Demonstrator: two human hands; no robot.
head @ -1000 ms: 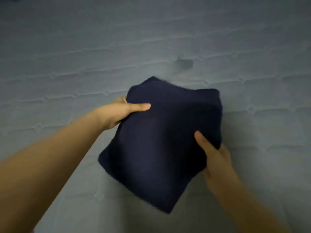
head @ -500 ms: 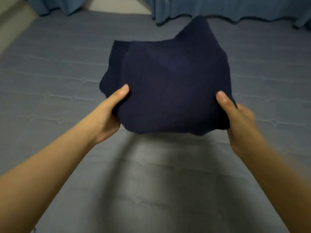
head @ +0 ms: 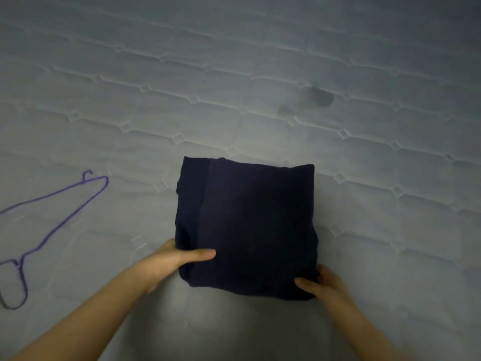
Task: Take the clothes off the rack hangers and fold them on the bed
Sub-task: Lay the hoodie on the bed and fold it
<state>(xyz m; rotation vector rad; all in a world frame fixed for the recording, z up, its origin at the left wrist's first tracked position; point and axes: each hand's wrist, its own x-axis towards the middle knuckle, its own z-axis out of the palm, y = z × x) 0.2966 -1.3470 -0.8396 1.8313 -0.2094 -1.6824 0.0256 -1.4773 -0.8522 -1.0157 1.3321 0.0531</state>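
Observation:
A dark navy garment (head: 250,225), folded into a rough square, lies flat on the pale quilted bed (head: 234,74). My left hand (head: 174,261) grips its near left corner, thumb on top and fingers hidden underneath. My right hand (head: 320,284) holds the near right corner the same way, thumb over the cloth. Both forearms reach in from the bottom of the view.
A purple wire hanger (head: 52,217) lies on the bed at the far left, partly cut off by the frame edge. A small dark stain (head: 320,96) marks the mattress beyond the garment.
The folded garment was held up in the air between both hands; now it lies flat on the mattress. The view has tilted down, and the hanger has come into sight.

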